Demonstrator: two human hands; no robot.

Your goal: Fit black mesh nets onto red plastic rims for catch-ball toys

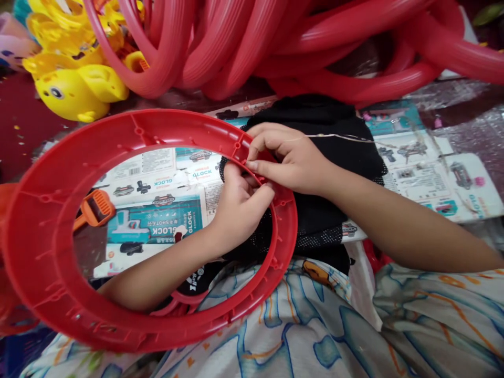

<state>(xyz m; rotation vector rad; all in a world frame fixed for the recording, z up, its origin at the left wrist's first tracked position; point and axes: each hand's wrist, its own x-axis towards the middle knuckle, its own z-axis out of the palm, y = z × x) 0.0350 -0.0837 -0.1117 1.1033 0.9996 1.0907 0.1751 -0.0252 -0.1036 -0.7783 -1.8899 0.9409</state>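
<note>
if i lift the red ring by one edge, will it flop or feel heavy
The red ring should stay fairly stiff, as moulded ribs brace its channel. It is probably light for its size, since its plastic walls look thin.

Shows red on the ring (39, 226) at the left hand (242, 210), black on the cloth (346, 157) beneath the right hand (289, 160). Bears blue and orange lines on the pale garment (299, 325) below both.

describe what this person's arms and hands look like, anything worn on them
Both the left hand and the right hand are ungloved, with no ring or bracelet visible. The left forearm and right forearm are slim and bare as far as they show, with no sleeve, watch or marking to be seen.
</note>
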